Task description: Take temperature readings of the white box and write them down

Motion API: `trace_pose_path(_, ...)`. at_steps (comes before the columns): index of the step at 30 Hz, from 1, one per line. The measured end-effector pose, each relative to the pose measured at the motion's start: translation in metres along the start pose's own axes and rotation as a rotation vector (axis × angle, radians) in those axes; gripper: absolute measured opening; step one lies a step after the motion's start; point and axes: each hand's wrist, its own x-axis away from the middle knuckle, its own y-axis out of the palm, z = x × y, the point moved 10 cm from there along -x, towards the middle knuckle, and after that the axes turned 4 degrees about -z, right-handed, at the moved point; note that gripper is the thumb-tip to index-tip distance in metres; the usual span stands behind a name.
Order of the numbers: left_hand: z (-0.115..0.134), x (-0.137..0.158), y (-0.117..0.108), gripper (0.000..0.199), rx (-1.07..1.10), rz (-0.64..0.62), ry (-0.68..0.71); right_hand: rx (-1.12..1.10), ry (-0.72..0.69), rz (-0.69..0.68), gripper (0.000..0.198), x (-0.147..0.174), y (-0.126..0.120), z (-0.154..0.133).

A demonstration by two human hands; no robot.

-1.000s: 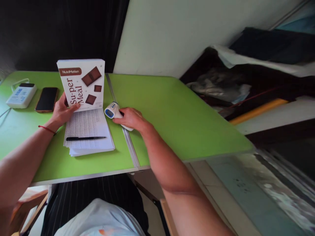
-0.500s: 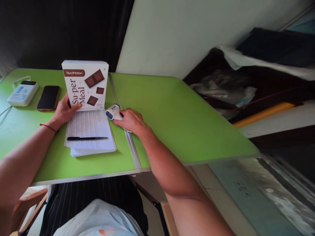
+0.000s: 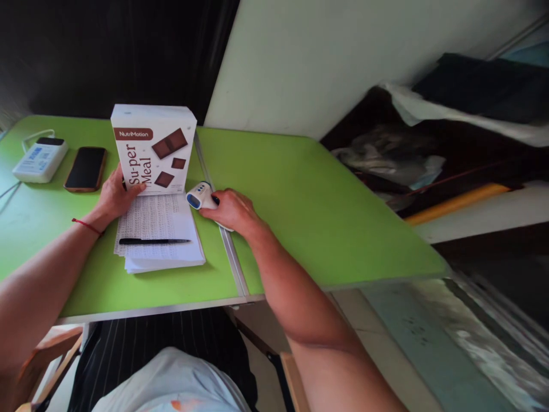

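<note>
My left hand (image 3: 118, 191) grips the lower left corner of a white box (image 3: 156, 154) printed "NutriMotion Su-per Meal" with brown chocolate pieces. The box is held upright, behind a stack of printed paper sheets (image 3: 160, 257); whether its base touches the table is unclear. Across the sheets lies a black pen (image 3: 154, 241). My right hand (image 3: 231, 209) is wrapped round the handle of a white and blue handheld device (image 3: 201, 195), which looks like an infrared thermometer. Its small screen faces me, just right of the box's lower corner. Most of its handle is hidden by my fingers.
A dark phone (image 3: 86, 169) and a white box-shaped device with a cable (image 3: 40, 160) lie at the left of the green table (image 3: 300, 217). A metal seam (image 3: 234, 260) crosses the tabletop. Behind stands a pale wall (image 3: 291, 63); cluttered shelving (image 3: 386, 149) is at the right.
The box has turned slightly and shifted a little right with my left hand, showing more of its top. My right hand still holds the device in nearly the same place.
</note>
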Motion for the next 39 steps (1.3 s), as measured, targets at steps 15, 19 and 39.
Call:
trace_pose_path(15,0.018,0.009,-0.013,0.045,-0.325,-0.061,-0.126,-0.037,-0.695,-0.177,0.015,0.053,0.022,-0.103)
trace_pose_path(19,0.025,0.015,-0.025,0.05,-0.55,-0.187,-0.233,-0.027,-0.776,-0.118,0.015,0.059,0.02,-0.106)
trace_pose_path(39,0.113,0.101,0.083,0.063,-0.656,-0.864,0.179,-1.074,-0.237,0.301,0.009,0.008,0.027,-0.031)
